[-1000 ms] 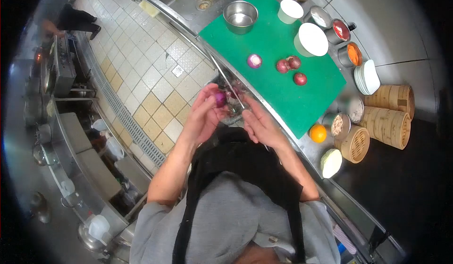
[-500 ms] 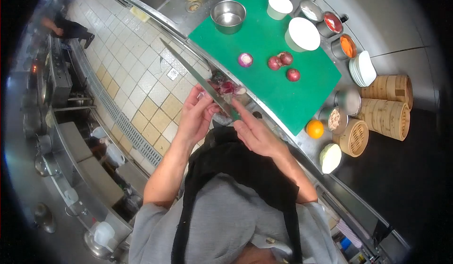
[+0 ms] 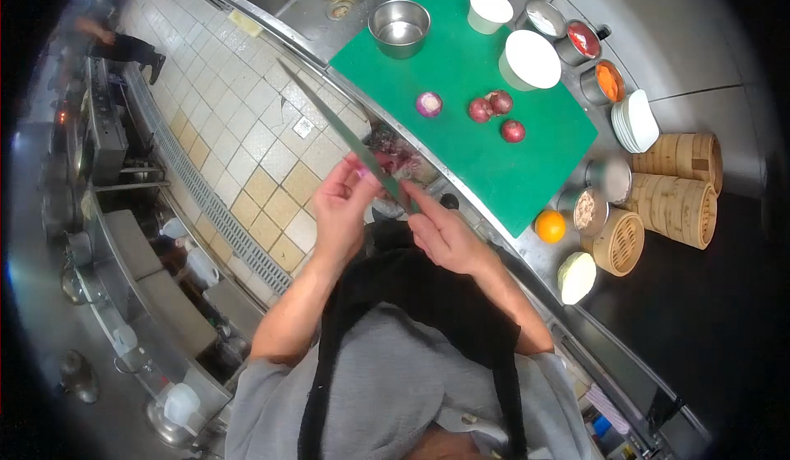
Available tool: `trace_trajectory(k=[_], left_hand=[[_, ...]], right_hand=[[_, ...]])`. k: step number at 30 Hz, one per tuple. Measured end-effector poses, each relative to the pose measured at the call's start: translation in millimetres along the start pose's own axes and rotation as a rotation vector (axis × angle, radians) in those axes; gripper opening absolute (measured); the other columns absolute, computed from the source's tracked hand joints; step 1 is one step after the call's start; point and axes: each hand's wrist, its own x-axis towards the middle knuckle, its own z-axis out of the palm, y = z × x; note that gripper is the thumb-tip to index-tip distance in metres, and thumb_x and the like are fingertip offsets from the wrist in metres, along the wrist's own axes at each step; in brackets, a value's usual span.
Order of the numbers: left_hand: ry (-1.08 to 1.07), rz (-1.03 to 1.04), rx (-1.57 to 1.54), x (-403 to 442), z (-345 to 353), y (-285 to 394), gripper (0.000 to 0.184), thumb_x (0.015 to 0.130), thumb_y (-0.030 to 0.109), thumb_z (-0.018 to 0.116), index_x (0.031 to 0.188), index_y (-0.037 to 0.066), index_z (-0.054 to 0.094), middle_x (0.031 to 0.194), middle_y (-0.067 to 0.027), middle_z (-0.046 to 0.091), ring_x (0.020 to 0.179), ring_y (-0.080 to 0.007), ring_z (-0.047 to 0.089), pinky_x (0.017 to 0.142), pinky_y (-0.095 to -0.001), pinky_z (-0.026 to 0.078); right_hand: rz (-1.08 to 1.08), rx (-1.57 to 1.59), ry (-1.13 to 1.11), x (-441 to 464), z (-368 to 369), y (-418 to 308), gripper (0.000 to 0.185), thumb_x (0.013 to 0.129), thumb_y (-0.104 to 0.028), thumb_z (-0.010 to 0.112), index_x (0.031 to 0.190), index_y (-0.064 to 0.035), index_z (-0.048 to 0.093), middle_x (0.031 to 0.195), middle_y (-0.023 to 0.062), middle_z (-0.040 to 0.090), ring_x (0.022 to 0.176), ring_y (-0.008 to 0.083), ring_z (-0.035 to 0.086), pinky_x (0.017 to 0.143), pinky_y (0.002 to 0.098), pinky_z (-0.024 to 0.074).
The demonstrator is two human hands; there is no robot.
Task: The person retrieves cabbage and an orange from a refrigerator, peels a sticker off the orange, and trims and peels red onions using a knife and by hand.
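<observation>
My right hand (image 3: 444, 234) is wrapped round the handle of a long knife (image 3: 329, 118), whose blade points up and left above the floor. Close by, my left hand (image 3: 339, 205) is closed on a red onion (image 3: 362, 173), mostly hidden by the fingers and the blade; only a small purple-white patch shows. Beneath the hands lie red onion peelings (image 3: 401, 157) beside the counter edge. On the green cutting board (image 3: 469, 172) sit a peeled red onion (image 3: 429, 104) and several unpeeled red onions (image 3: 480, 110).
A steel bowl (image 3: 399, 29) and white bowls (image 3: 531, 59) stand on the board. Around it are an orange (image 3: 550, 226), half a cabbage (image 3: 577, 279), bamboo steamers (image 3: 668, 205), stacked white dishes (image 3: 634, 123) and ingredient tins (image 3: 602, 81). Another person (image 3: 123, 44) is across the tiled floor.
My left hand has shifted slightly down, its fingers curled closer together beside the blade. The knife has tilted a little, its tip lower left and higher. The other person's leg has moved slightly.
</observation>
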Motion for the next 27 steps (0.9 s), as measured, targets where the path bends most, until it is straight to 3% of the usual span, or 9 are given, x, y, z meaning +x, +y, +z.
trace_trajectory(k=[4,10,13,15,21,24,25,27], left_hand=[[0.017,0.040,0.016,3,0,-1,0.033,0.096,0.009,0.064,0.126,-0.004,0.058,0.112,-0.0081,0.068,0.096,-0.0125,0.063,0.082,-0.0271,0.051],[0.038,0.100,0.146,-12,9,-9,0.045,0.090,-0.004,0.067,0.133,-0.007,0.053,0.118,-0.0117,0.065,0.100,-0.0131,0.063,0.086,-0.0277,0.052],[0.051,0.227,0.167,-16,10,-18,0.052,0.085,-0.004,0.073,0.133,-0.008,0.052,0.119,-0.0124,0.065,0.104,-0.0150,0.063,0.089,-0.0292,0.052],[0.027,0.477,0.546,-17,1,-26,0.058,0.078,-0.001,0.080,0.130,-0.008,0.055,0.118,-0.0153,0.066,0.105,-0.0196,0.065,0.089,-0.0323,0.053],[0.004,0.746,0.825,-13,-3,-23,0.059,0.071,0.001,0.085,0.125,-0.005,0.061,0.112,-0.0190,0.069,0.099,-0.0259,0.069,0.086,-0.0341,0.055],[-0.066,0.848,0.916,-9,-1,-17,0.062,0.073,-0.004,0.082,0.129,-0.010,0.055,0.111,-0.0130,0.067,0.099,-0.0194,0.066,0.091,-0.0318,0.052],[-0.067,0.848,0.916,-12,-4,-21,0.062,0.073,-0.004,0.082,0.129,-0.010,0.055,0.111,-0.0130,0.067,0.099,-0.0194,0.066,0.091,-0.0318,0.052],[-0.081,0.492,0.684,-18,-11,-29,0.059,0.079,-0.004,0.077,0.133,-0.009,0.053,0.115,-0.0120,0.066,0.104,-0.0202,0.065,0.095,-0.0329,0.051]], right_hand=[[0.092,0.108,-0.028,2,-3,-7,0.056,0.104,-0.026,0.047,0.152,-0.0032,0.030,0.071,0.0082,0.057,0.062,0.0172,0.059,0.062,0.0329,0.0485],[-0.005,0.195,0.025,3,3,-8,0.057,0.105,-0.026,0.045,0.152,-0.0001,0.028,0.070,0.0037,0.054,0.056,0.0107,0.053,0.053,0.0272,0.0437],[0.046,0.289,0.003,8,0,-11,0.052,0.106,-0.027,0.043,0.148,0.0021,0.031,0.067,0.0036,0.051,0.049,0.0102,0.049,0.046,0.0262,0.0403],[0.005,0.453,-0.006,11,2,-6,0.047,0.108,-0.029,0.041,0.143,0.0022,0.034,0.064,0.0029,0.049,0.042,0.0099,0.043,0.040,0.0247,0.0367],[0.093,0.722,-0.033,15,3,5,0.036,0.108,-0.035,0.041,0.120,-0.0016,0.045,0.061,0.0029,0.047,0.040,0.0102,0.042,0.039,0.0244,0.0356],[0.110,0.811,0.011,17,5,2,0.032,0.107,-0.036,0.043,0.111,-0.0042,0.047,0.061,0.0028,0.046,0.040,0.0103,0.043,0.038,0.0243,0.0351],[0.110,0.811,0.012,17,5,2,0.032,0.107,-0.036,0.043,0.111,-0.0042,0.047,0.061,0.0028,0.046,0.040,0.0103,0.043,0.038,0.0243,0.0351],[0.140,0.923,0.044,16,6,1,0.032,0.107,-0.036,0.044,0.111,-0.0044,0.048,0.061,0.0026,0.046,0.040,0.0104,0.042,0.039,0.0235,0.0349]])
